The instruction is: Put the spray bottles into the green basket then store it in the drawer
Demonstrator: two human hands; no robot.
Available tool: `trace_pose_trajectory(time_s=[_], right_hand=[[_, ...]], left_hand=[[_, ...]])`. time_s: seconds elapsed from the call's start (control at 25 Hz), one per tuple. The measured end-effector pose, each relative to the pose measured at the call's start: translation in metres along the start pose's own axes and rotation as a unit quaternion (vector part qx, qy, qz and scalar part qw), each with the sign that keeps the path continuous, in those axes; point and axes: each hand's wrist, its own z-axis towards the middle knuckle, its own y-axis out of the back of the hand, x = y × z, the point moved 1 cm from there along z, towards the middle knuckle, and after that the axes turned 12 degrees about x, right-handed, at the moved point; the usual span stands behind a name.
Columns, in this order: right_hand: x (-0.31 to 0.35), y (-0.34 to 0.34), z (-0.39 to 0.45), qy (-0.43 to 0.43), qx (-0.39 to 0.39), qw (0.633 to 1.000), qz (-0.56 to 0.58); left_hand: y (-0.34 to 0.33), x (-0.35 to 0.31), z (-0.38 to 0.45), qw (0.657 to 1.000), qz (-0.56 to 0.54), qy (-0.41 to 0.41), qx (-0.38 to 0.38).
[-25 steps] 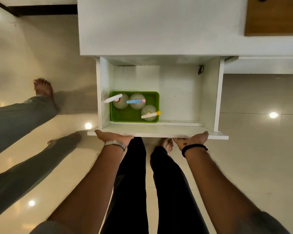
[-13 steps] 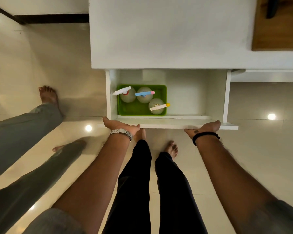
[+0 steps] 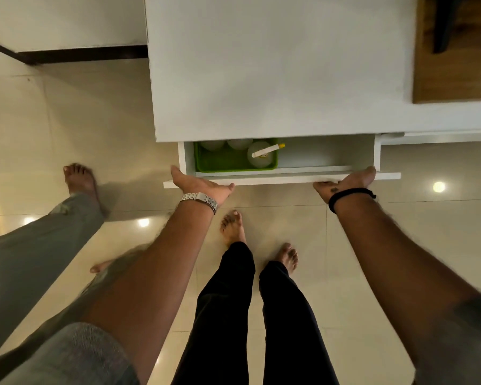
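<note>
- The white drawer (image 3: pixel 325 151) is seen only a narrow way out from under the flat white cabinet top (image 3: pixel 275 68), at the middle of the frame.
- The green basket (image 3: pixel 228 162), smooth moulded plastic with rounded corners, is set in the drawer's left end, close against the left wall.
- Three spray bottles are held in it: one pale round bottle (image 3: pixel 258 159) with a white nozzle tipped yellow is fully shown; the other two (image 3: pixel 225 143) are cut off by the cabinet edge.
- The drawer's right part is bare white board.
- The left hand (image 3: pixel 199 185), with a metal-link watch at the wrist, is laid flat and unclenched against the thin front panel (image 3: pixel 275 180) near its left end.
- The right hand (image 3: pixel 345 182), with a black band at the wrist, is pressed likewise near the right end; nothing is clasped.
- Glossy cream floor tile (image 3: pixel 428 245) is spread below, with another person's grey-trousered legs (image 3: pixel 39 245) at lower left.
</note>
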Motion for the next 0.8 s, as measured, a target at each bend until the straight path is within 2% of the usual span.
trace_pose_trajectory(time_s=[0.28, 0.48, 0.76, 0.8], right_hand=[[0.007, -0.038, 0.005, 0.005, 0.06, 0.998, -0.02], [0.008, -0.061, 0.006, 0.024, 0.11, 0.993, -0.029], [0.0, -0.06, 0.005, 0.047, 0.141, 0.987, -0.054], [-0.007, -0.057, 0.002, 0.044, 0.146, 0.985, -0.08]], left_hand=[[-0.014, -0.016, 0.012, 0.993, 0.065, 0.04, 0.086], [-0.016, -0.029, 0.02, 0.983, 0.126, 0.028, 0.128], [-0.016, -0.045, 0.025, 0.974, 0.167, 0.042, 0.15], [-0.012, -0.042, 0.025, 0.965, 0.212, 0.037, 0.147]])
